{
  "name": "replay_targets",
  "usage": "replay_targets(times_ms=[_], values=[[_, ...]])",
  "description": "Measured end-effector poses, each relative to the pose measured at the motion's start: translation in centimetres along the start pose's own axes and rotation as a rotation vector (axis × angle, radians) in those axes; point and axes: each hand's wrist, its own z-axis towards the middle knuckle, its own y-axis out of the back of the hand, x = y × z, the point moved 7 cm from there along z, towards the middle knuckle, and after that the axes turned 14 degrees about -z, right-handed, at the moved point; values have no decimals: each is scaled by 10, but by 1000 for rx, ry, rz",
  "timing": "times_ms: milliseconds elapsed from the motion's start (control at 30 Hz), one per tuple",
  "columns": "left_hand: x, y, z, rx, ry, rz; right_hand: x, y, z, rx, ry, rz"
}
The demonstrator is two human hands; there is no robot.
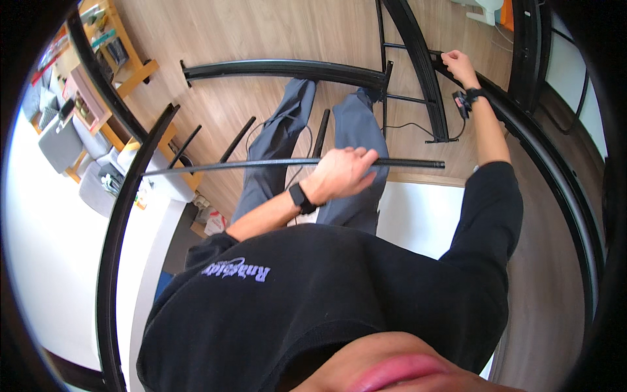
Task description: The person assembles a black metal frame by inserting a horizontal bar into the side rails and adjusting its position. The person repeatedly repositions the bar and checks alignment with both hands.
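Observation:
My left hand [343, 171], with a dark watch on its wrist, is closed over a thin black metal bar [255, 164]. The bar runs crosswise in front of my body, from a curved black upright on the left to an end right of my hand. Reaching far to the right, my right hand [459, 67] has its fingers pinched together at a slot in a curved black metal rail [493, 98]. What those fingers hold is too small to make out. A small device [462, 104] with a cable sits at my right wrist.
A black crosspiece [281, 67] spans ahead of my legs. Black ladder-like framework [411, 65] stands to its right. The curved left upright [117, 248] rises beside me. Wooden shelving [124, 59] with small items and grey chairs [65, 140] lie far left. A thin cable [411, 125] hangs near the framework.

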Motion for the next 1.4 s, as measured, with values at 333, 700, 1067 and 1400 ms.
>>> replay_targets(times_ms=[333, 700, 1067, 1400], values=[[2, -10, 0, -82, -66, 14, 138, 43, -333, 615, 564, -80], [-39, 81, -113, -510, -174, 20, 149, 13, -373, 187, 478, -623], [-176, 196, -651, -1997, -280, 889, 161, 16, -378, 130, 425, -786], [-325, 280, -869, -2321, -124, 755, 151, 10, -391, 200, 353, -819]])
